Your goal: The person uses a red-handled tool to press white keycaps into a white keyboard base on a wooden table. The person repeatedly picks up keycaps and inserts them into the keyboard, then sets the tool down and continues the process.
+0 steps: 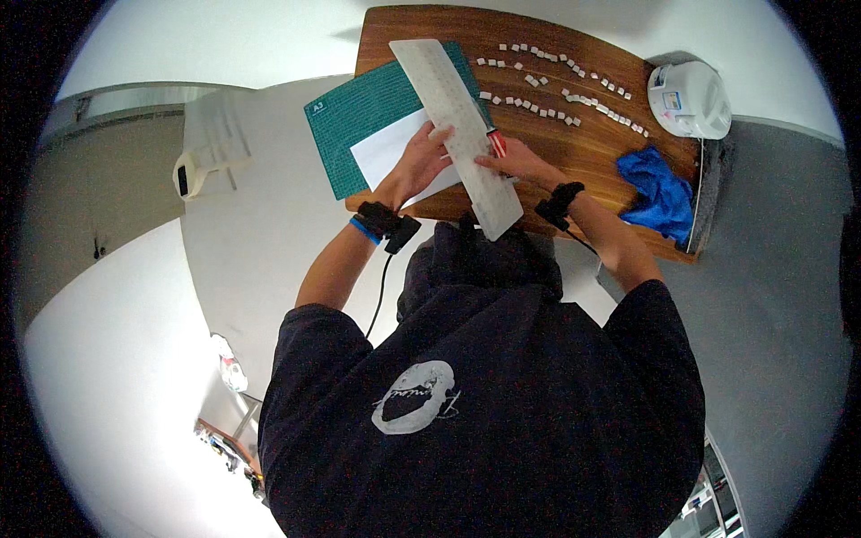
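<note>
A long white keyboard (pixel 462 134), seemingly stripped of its keycaps, is held tilted above the near part of the table. My left hand (pixel 421 163) grips its left edge, fingers bent against it. At the opposite edge, my right hand (pixel 518 163) is closed with its fingertips touching the keyboard. A slim red tool (pixel 496 141) with a dark part pokes out of that hand; its exact kind is unclear. Beneath the keyboard lie a sheet of white paper (pixel 381 152) and a green cutting mat (pixel 350 121). Small white keycaps (pixel 543 112) are laid in several rows to the right.
A white lidded bucket (pixel 691 100) stands at the wooden table's (pixel 592 166) far right corner. A crumpled blue cloth (pixel 659 193) lies near the right edge. Black bands with cables circle both wrists. A pale device (pixel 202 175) is off to the left.
</note>
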Tool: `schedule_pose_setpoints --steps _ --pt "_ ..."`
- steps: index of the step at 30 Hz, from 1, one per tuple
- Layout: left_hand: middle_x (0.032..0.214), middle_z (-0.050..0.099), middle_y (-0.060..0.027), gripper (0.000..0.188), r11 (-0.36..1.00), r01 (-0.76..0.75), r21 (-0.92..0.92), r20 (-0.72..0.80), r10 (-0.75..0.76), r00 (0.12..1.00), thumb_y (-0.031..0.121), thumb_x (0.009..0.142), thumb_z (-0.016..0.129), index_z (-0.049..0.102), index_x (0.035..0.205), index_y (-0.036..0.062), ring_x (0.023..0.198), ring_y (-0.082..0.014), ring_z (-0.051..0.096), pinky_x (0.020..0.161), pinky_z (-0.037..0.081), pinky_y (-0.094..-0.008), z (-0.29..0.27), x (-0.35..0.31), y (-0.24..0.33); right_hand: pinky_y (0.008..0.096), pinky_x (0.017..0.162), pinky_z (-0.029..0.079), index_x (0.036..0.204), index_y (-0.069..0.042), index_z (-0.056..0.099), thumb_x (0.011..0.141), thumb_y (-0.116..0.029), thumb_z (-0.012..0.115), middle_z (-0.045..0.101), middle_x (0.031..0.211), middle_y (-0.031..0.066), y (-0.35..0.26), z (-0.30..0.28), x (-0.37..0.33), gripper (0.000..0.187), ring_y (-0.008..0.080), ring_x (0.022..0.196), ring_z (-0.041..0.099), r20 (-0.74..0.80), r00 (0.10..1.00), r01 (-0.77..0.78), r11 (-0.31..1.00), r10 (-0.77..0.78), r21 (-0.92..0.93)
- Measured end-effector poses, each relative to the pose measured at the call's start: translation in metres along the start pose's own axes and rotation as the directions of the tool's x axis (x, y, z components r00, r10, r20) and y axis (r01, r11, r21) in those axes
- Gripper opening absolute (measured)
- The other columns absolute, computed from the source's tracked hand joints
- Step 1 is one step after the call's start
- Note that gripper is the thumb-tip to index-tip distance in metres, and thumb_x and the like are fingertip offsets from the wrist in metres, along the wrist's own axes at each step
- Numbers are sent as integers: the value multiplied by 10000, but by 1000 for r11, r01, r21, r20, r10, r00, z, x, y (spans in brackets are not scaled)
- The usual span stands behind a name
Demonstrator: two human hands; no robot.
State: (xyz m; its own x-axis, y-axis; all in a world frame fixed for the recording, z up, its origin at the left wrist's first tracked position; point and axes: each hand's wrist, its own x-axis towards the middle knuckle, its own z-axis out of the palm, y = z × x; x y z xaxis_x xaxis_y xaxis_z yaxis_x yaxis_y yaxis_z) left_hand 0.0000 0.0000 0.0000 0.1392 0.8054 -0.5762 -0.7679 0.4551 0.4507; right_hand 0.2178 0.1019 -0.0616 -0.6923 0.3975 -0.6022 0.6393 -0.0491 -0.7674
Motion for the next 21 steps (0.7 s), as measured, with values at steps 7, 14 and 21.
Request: schedule_pose_setpoints --steps 7,14,21 --pt "1369 513 -200 655 958 -211 193 -114 235 965 -77 898 566 267 1464 61 1208 -324 569 977 524 -457 -38 51 -31 467 696 492 991 -13 590 941 -441 614 636 889 152 27 -5 33 432 286 758 626 -164 984 59 995 -73 -85" --pt "1274 596 -180 575 887 -324 330 -192 399 897 -44 891 617 358 1397 44 1105 -303 630 915 555 -443 -118 68 -75 509 752 491 1063 -2 572 968 -409 551 630 940 234 -1 3 3 418 426 867 627 -106 993 -3 891 -51 -454" --pt "1224 623 -180 502 904 -215 370 -333 344 878 -50 832 649 463 1297 -19 1082 -293 641 932 532 -408 -128 70 -77 535 775 514 1223 -98 534 1005 -364 467 659 972 223 -17 20 -5 350 437 905 642 -71 975 145 845 -210 -515"
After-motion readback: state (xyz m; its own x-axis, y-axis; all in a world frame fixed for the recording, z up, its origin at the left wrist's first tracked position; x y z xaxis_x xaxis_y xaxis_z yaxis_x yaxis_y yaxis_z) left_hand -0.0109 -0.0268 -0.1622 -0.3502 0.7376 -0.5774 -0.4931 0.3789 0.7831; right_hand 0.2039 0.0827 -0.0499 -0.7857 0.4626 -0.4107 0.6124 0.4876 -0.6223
